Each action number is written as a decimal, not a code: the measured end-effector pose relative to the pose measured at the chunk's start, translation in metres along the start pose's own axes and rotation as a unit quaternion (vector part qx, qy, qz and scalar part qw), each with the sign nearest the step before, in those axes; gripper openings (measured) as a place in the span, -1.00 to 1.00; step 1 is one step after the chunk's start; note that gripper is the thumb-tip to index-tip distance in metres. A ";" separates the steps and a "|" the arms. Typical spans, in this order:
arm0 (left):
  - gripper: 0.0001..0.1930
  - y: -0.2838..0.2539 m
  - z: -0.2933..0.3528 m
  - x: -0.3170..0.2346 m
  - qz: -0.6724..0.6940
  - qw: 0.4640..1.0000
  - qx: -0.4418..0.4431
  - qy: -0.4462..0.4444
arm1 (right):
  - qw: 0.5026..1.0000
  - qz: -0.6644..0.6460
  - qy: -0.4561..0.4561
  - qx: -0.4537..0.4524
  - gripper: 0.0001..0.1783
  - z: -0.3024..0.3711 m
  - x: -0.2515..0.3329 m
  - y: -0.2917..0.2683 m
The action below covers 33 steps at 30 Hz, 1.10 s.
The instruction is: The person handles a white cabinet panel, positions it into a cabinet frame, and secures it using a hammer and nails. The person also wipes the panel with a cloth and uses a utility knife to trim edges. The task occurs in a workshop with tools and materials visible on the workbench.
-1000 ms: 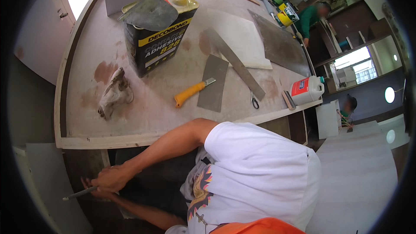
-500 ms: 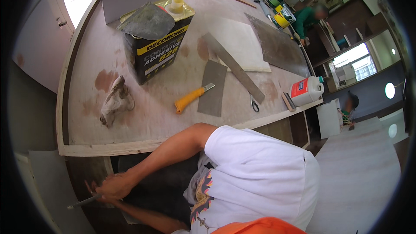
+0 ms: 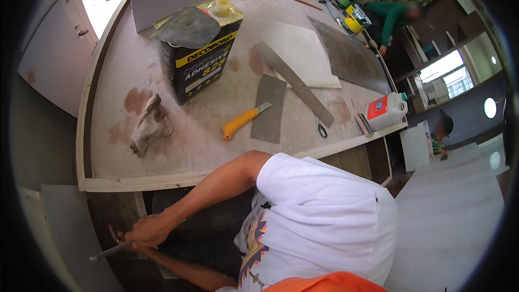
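We are gripping a thin blade (image 3: pixel 111 251) with both hands (image 3: pixel 145 232) below the worktop (image 3: pixel 178 151); its long axis is pointing leftward

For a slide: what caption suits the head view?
Both hands grip a thin blade below a workbench bearing an adhesive can.

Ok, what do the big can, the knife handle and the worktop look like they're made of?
The can looks like printed sheet metal: glossy black and yellow sides, a seamed rim. The knife handle is probably plastic, smooth and plain yellow. The worktop looks like bare plywood or board, matte pale brown, with reddish stains and a strip edging its front.
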<state>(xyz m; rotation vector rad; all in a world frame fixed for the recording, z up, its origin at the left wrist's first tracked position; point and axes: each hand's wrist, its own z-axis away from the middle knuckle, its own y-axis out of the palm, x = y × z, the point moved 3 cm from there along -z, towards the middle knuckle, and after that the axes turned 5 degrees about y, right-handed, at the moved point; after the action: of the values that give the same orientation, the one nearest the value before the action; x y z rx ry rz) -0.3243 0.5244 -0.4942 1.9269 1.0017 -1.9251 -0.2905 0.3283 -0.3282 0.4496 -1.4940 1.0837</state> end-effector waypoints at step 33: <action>-0.50 -0.003 -0.031 -0.004 0.183 0.981 -0.007 -0.058 | 0.980 -0.080 -0.054 -0.173 -0.70 -0.023 -0.023 -0.018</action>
<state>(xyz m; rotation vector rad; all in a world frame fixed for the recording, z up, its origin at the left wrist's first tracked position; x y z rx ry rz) -0.3016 0.5445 -0.4859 1.8156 0.5774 -1.7872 -0.2578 0.3312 -0.3451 0.3798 -1.6727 0.6647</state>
